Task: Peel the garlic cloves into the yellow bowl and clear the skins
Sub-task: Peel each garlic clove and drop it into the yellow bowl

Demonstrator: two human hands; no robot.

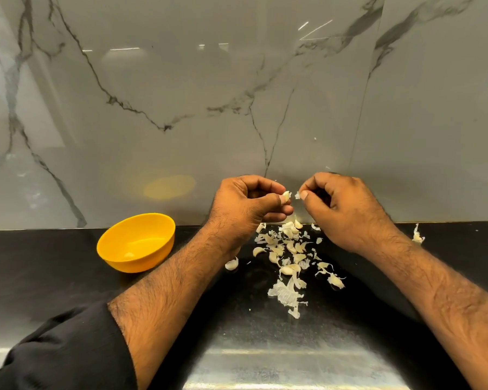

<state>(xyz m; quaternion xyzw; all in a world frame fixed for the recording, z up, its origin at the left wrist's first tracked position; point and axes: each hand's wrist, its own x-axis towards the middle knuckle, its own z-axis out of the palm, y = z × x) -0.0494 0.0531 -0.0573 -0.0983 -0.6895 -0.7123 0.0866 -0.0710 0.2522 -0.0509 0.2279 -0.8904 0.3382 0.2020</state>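
Observation:
My left hand (251,204) pinches a small garlic clove (286,196) between thumb and fingers, held up above the counter. My right hand (341,204) is just to its right and pinches a scrap of skin (297,195) at its fingertips, a small gap from the clove. Below both hands, a scatter of garlic cloves and papery skins (289,257) lies on the black counter (54,277). The yellow bowl (155,258) stands to the left of my left forearm; something pale lies at its bottom.
A marble-patterned wall (237,108) rises right behind the counter. One loose piece of garlic skin (417,236) lies apart at the right by the wall. A bright reflection shines on the counter near the front edge.

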